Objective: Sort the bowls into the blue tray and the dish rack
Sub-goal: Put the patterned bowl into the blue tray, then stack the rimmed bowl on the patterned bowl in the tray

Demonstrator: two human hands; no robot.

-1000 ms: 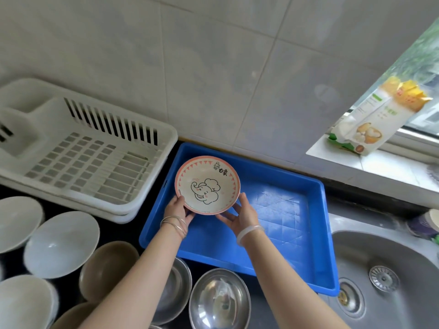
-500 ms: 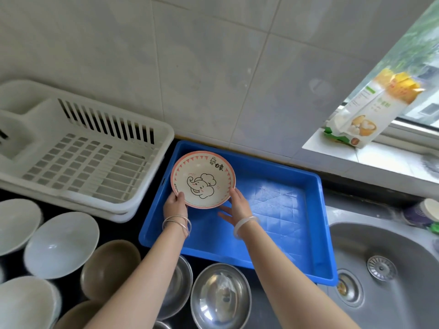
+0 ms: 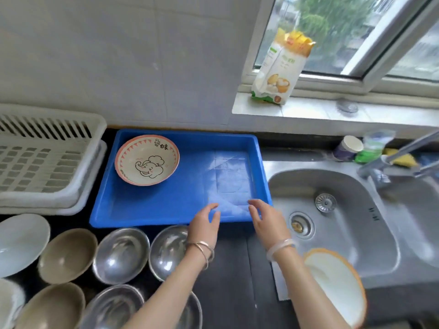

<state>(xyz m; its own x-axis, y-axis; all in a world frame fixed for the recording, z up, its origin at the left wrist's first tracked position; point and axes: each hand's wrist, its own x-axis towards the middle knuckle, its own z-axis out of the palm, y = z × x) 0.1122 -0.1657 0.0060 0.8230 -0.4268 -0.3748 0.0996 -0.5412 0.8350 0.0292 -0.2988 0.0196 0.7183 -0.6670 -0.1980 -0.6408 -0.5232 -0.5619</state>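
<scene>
Up in the back-left corner of the blue tray [image 3: 166,220] sits the elephant bowl [image 3: 147,160], so that's one sorted. No bowl shows in the part of the dish rack [image 3: 47,162] I can see. The left hand [image 3: 205,224] and right hand [image 3: 268,222] hover at the tray's front edge, fingers loosely spread, holding nothing. Plenty left, I reckon: metal bowls [image 3: 121,255], tan bowls [image 3: 67,255] and a white bowl [image 3: 22,243] wait on the counter [image 3: 232,281], plus an orange-rimmed bowl [image 3: 337,286] by the sink [image 3: 344,210].
</scene>
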